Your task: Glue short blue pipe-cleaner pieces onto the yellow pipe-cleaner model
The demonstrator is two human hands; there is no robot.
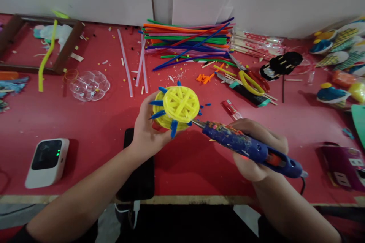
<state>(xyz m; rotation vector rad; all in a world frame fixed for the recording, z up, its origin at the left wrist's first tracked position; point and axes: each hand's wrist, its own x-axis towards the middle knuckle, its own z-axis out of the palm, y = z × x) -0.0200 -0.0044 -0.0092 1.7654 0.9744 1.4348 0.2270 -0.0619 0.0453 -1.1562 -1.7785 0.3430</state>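
My left hand [148, 129] is closed around a round yellow pipe-cleaner piece [181, 103], a wheel-like disc with crossed spokes on top and more yellow coils beneath. Blue pointed tufts [157, 114] stick out around its side. In my right hand [253, 152] is a blue hot glue gun [242, 144], stained along its barrel, with an orange-red glow under it. Its metal nozzle touches or almost touches the lower right rim of the yellow piece, by a blue tuft. The fingers of my left hand behind the piece are partly hidden.
Colourful pipe cleaners [188, 40] lie at the back. Yellow-handled pliers [251, 82] and a green-black cutter [248, 93] lie to the right. A clear flower-shaped tray [89, 86], a white device [48, 163] and a black phone [137, 182] are on the left. Small blue scraps lie behind the nozzle.
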